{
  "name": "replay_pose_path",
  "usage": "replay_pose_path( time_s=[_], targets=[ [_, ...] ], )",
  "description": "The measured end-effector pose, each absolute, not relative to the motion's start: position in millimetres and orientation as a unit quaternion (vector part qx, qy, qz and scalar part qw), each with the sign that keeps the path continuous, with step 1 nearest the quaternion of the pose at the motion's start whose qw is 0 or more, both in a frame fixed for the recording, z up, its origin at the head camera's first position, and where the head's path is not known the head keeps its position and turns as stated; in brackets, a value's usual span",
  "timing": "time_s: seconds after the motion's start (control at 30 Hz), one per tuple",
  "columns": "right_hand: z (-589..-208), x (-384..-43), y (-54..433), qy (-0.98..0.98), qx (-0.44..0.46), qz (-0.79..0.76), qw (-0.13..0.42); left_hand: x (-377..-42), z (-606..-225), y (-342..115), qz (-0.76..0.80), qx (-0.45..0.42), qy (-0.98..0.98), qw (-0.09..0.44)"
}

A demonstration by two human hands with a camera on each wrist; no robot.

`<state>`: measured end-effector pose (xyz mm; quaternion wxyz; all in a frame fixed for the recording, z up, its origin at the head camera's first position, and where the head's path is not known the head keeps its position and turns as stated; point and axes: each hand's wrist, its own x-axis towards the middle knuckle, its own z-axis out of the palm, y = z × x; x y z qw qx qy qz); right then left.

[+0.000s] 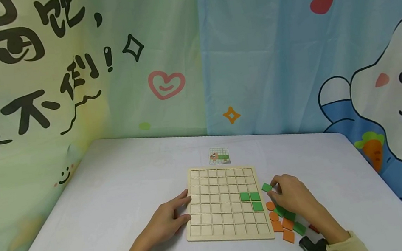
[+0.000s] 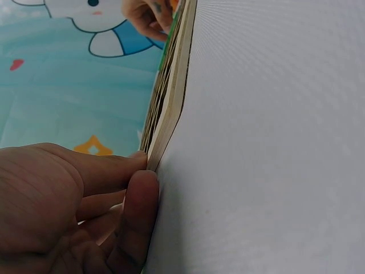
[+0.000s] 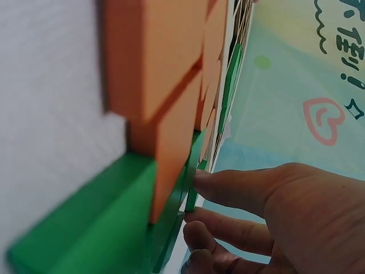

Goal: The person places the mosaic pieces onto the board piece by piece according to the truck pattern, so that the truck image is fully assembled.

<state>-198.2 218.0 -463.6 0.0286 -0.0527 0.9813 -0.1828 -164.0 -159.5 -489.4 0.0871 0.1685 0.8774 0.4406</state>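
Note:
A wooden grid board [image 1: 220, 208] lies on the white table, with green square tiles [image 1: 257, 206] set in a few cells near its right side. My left hand [image 1: 165, 219] rests at the board's left edge, its thumb and fingertips touching the rim [image 2: 171, 114]. Just off the board's right edge, my right hand [image 1: 291, 192] pinches a green square tile [image 1: 266, 187] between thumb and fingers. In the right wrist view the thumb [image 3: 228, 185] is against that tile, past larger green and orange pieces close to the camera.
Beside the board's lower right lie orange round pieces [image 1: 273, 216], orange squares [image 1: 288, 236], more green tiles [image 1: 299, 228] and a dark red piece [image 1: 313, 229] partly under the right wrist. A small picture card [image 1: 219, 156] lies behind the board. A printed curtain [image 1: 252, 49] hangs behind the table.

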Motion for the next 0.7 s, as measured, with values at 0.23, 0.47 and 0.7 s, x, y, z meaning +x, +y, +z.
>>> replay_pose_path(
  time_s=[0.23,0.47,0.7],
  targets=[
    [-461.7,-196.3,219.2,0.981,-0.047,-0.188,0.025,-164.4,-489.8,-159.6,0.44,0.169,0.878,0.087],
    [-458.0,-193.1,215.9,0.977,-0.06,-0.205,0.025,-164.0,-489.1,-159.7,0.438,0.171,0.878,0.086],
    [-452.4,-182.8,207.0,0.966,-0.126,-0.225,-0.011,-163.3,-488.6,-160.2,0.437,0.169,0.879,0.087]
  ],
)
